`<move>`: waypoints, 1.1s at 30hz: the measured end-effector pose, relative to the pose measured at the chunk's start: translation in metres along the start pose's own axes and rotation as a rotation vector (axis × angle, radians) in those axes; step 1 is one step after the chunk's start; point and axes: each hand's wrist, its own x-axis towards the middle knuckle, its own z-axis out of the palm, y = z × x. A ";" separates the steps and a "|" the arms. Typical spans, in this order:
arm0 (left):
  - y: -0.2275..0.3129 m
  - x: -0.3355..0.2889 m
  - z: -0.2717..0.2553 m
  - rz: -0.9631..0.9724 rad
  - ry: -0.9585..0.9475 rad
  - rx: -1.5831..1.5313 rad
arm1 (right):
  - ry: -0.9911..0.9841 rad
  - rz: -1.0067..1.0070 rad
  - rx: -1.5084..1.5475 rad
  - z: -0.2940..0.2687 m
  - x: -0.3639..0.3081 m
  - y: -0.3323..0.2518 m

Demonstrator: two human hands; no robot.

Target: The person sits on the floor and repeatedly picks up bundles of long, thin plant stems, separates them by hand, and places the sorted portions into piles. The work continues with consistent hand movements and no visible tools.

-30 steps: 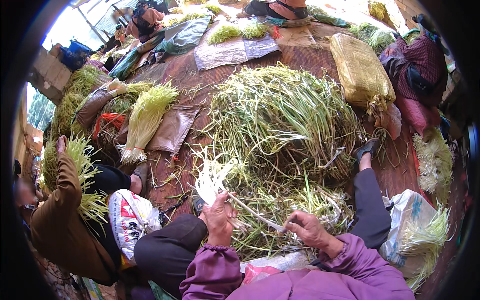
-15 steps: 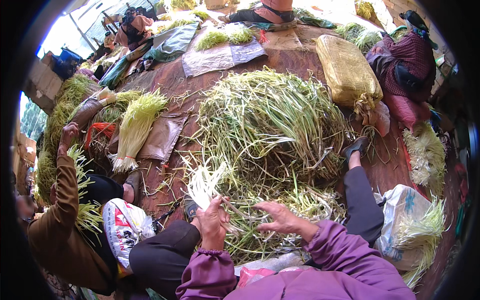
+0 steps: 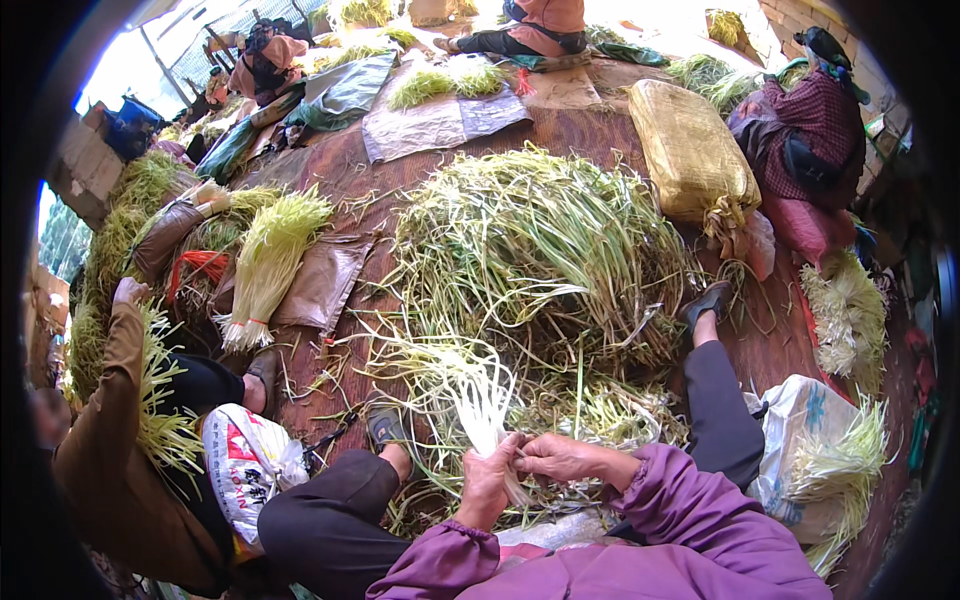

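My left hand [image 3: 484,488] is closed round a bunch of pale chive-like stalks [image 3: 484,408]. The white ends fan upward and away from me, and a short part sticks out below the fist. Fingers of my right hand [image 3: 568,458] are pinched together against the bunch, touching the left hand; what lies between them is hidden. Just beyond both hands rises a large heap of green and yellowed stalks [image 3: 545,245]. Loose stalks and trimmings [image 3: 620,410] lie between the heap and me.
A co-worker's brown sleeve [image 3: 110,400] is at the left, near a tied bundle [image 3: 270,265] and a white printed sack [image 3: 245,460]. A yellow sack [image 3: 692,145] stands beyond the heap. At the right, a white bag [image 3: 800,440] bears pale stalks. Other people sit farther off.
My left hand has moved right with the bunch, whose stalks now point more upright. My right hand, open and apart before, has closed in against the bunch. The co-worker's raised hand has dropped slightly.
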 end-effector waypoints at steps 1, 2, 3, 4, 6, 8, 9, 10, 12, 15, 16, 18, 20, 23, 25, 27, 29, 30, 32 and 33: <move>0.004 -0.001 0.000 0.020 -0.022 -0.014 | -0.002 0.022 0.098 0.002 -0.002 0.001; 0.008 -0.004 0.002 0.047 0.026 0.024 | -0.003 0.044 0.196 0.005 -0.005 0.001; 0.012 -0.004 0.000 0.070 0.017 -0.006 | 0.045 0.028 0.304 0.012 -0.011 -0.004; 0.016 -0.003 -0.002 0.093 0.007 -0.037 | 0.066 -0.004 0.315 0.016 -0.014 0.001; 0.022 0.001 -0.008 0.178 0.010 -0.040 | 0.230 -0.192 0.327 0.028 -0.024 0.010; 0.019 0.005 -0.010 0.226 0.028 -0.059 | 0.283 -0.138 0.418 0.035 -0.031 0.025; 0.023 0.004 -0.006 0.237 0.041 -0.059 | 0.294 -0.115 0.315 0.038 -0.035 0.036; 0.030 0.001 -0.002 0.250 0.057 -0.058 | 0.301 -0.094 0.212 0.039 -0.042 0.045; 0.060 0.002 0.002 0.474 0.226 0.050 | 0.062 0.109 -0.192 0.036 -0.060 0.057; 0.107 -0.002 -0.011 0.742 0.481 -0.051 | -0.135 0.149 -0.704 0.013 -0.071 0.088; 0.106 0.001 -0.020 0.816 0.493 -0.018 | -0.065 0.129 -0.715 -0.015 -0.063 0.081; 0.091 0.004 -0.018 0.689 0.267 -0.114 | 0.411 0.126 -0.558 -0.084 -0.032 0.075; 0.073 0.013 -0.011 0.334 0.132 -0.226 | 0.892 0.017 -0.677 -0.149 -0.003 0.070; 0.048 0.022 -0.006 0.101 0.093 -0.236 | 1.140 0.277 -0.647 -0.208 0.036 0.076; 0.042 0.027 -0.013 0.043 0.137 -0.241 | 1.119 0.413 -0.738 -0.222 0.052 0.073; 0.037 0.027 -0.016 0.000 0.116 -0.233 | 1.051 0.497 -0.758 -0.227 0.057 0.073; 0.029 0.031 -0.021 0.000 0.104 -0.176 | 1.102 0.369 -0.827 -0.227 0.059 0.087; 0.028 0.032 -0.020 -0.002 0.124 -0.164 | 1.093 0.295 -0.849 -0.223 0.058 0.085; 0.025 0.031 -0.017 -0.013 0.165 -0.140 | 0.975 0.255 -0.753 -0.203 0.051 0.069; 0.025 0.030 -0.014 -0.002 0.155 -0.120 | 0.990 0.119 -0.843 -0.188 0.045 0.068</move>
